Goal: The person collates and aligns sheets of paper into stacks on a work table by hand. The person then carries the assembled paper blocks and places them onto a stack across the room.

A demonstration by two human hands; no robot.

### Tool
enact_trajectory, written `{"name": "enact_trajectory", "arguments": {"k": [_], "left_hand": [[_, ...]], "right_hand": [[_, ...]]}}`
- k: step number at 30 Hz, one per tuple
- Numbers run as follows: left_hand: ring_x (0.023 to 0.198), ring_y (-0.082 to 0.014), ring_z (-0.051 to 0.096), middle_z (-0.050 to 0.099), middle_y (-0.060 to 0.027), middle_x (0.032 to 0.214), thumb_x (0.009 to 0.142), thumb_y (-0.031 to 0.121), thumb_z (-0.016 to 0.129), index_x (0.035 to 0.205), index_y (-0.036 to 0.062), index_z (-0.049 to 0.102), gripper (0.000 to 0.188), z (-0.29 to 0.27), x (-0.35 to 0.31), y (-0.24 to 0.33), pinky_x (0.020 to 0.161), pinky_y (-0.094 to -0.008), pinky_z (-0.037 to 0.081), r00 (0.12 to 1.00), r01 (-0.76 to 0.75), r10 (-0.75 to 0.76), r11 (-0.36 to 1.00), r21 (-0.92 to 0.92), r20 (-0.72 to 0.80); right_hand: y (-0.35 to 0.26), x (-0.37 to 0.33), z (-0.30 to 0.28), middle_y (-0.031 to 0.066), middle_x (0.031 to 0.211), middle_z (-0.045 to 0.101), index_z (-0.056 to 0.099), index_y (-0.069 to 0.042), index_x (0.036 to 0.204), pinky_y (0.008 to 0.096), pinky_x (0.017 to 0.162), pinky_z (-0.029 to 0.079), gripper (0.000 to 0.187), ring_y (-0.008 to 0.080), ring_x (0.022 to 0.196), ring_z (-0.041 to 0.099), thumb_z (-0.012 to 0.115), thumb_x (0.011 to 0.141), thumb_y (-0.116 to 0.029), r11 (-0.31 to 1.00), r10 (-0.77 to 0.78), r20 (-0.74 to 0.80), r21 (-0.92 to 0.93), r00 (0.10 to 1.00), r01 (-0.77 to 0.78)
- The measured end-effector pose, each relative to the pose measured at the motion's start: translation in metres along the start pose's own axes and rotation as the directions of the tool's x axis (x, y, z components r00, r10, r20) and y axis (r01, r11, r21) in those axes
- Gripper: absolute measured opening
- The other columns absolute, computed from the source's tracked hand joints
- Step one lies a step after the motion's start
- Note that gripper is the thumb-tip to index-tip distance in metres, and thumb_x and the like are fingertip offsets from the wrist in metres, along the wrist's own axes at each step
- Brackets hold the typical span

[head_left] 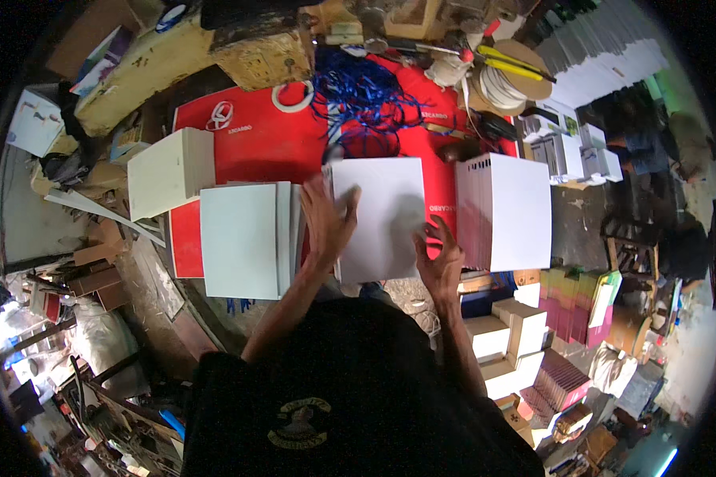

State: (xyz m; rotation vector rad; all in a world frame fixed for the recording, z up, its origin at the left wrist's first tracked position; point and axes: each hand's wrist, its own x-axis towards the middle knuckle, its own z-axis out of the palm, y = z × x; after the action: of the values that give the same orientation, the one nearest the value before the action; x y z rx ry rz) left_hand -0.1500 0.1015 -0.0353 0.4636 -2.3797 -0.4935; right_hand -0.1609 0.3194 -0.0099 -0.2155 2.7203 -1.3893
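In front of me a stack of white paper sheets sits on the red-covered table. My left hand is at its left edge, fingers stretched and a little blurred, with the thumb over the top sheet. My right hand is by the right edge, fingers bent and apart, the thumb close to the paper. Neither hand visibly grips anything. Left of my left hand lies a pale bluish-white stack with uneven layers. To the right of my right hand stands a taller white stack.
A cream stack stands at the far left of the red sheet. Behind are a tape roll, tangled blue strapping, a white cord spool and a yellow-handled tool. White boxes sit at the lower right.
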Motion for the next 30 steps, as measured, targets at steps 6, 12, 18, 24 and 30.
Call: {"name": "enact_trajectory", "arguments": {"k": [6,12,18,24,30], "left_hand": [[0.094,-0.0253,0.066,0.062,-0.0199,0.093,0.093,0.016,0.062,0.117,-0.0019,0.049,0.033,-0.075,-0.032,-0.048,0.072,-0.0344,0.054,0.66,0.697,-0.53,0.697,-0.171,0.532],[0.066,-0.0282,0.064,0.064,-0.0142,0.088,0.096,0.021,0.061,0.116,0.0012,0.053,0.029,-0.179,-0.037,-0.181,0.062,-0.0358,0.051,0.854,0.492,-0.479,0.87,-0.015,0.204],[0.116,-0.0346,0.051,0.054,-0.0204,0.12,0.085,0.017,0.069,0.126,0.0054,0.056,0.044,-0.104,-0.005,-0.09,0.097,-0.0465,0.043,0.942,0.217,-0.208,0.976,-0.007,0.262],[0.118,-0.0426,0.046,0.049,-0.0241,0.123,0.08,0.044,0.072,0.133,0.0026,0.048,0.071,0.018,0.038,0.001,0.101,-0.0523,0.039,0.85,-0.135,0.235,0.962,-0.235,0.471],[0.113,-0.043,0.046,0.051,-0.0217,0.116,0.069,0.052,0.079,0.122,0.0046,0.053,0.076,0.042,0.034,0.001,0.097,-0.0542,0.039,0.875,-0.195,0.263,0.96,-0.203,0.406]], "right_hand": [[-0.022,-0.026,0.038,0.0121,0.1,0.072,0.055,-0.008,0.127,0.0337,0.072,0.056,0.046,0.0225,0.081,0.07,0.07,0.083,-0.008,0.985,-0.142,0.165,0.124,0.976,0.122],[-0.06,0.104,0.097,0.0111,0.09,0.069,0.072,-0.009,0.104,0.038,0.071,0.053,0.021,0.029,0.079,0.065,0.066,0.084,-0.006,0.742,-0.671,-0.009,0.01,0.742,0.671],[-0.08,0.205,0.126,0.0021,0.1,0.063,0.071,-0.014,0.093,0.0358,0.087,0.052,0.018,0.024,0.103,0.057,0.065,0.076,-0.012,0.336,-0.76,0.576,-0.05,0.302,0.941],[-0.067,0.266,0.088,0.0079,0.091,0.067,0.069,-0.011,0.079,0.0403,0.075,0.056,0.011,0.0261,0.093,0.061,0.062,0.072,-0.016,0.111,-0.675,0.68,-0.29,0.286,0.951],[-0.02,0.238,-0.017,0.0129,0.091,0.072,0.075,-0.008,0.095,0.0395,0.077,0.055,0.017,0.0292,0.086,0.069,0.061,0.088,-0.017,0.686,-0.48,0.323,-0.441,0.816,0.579]]}}
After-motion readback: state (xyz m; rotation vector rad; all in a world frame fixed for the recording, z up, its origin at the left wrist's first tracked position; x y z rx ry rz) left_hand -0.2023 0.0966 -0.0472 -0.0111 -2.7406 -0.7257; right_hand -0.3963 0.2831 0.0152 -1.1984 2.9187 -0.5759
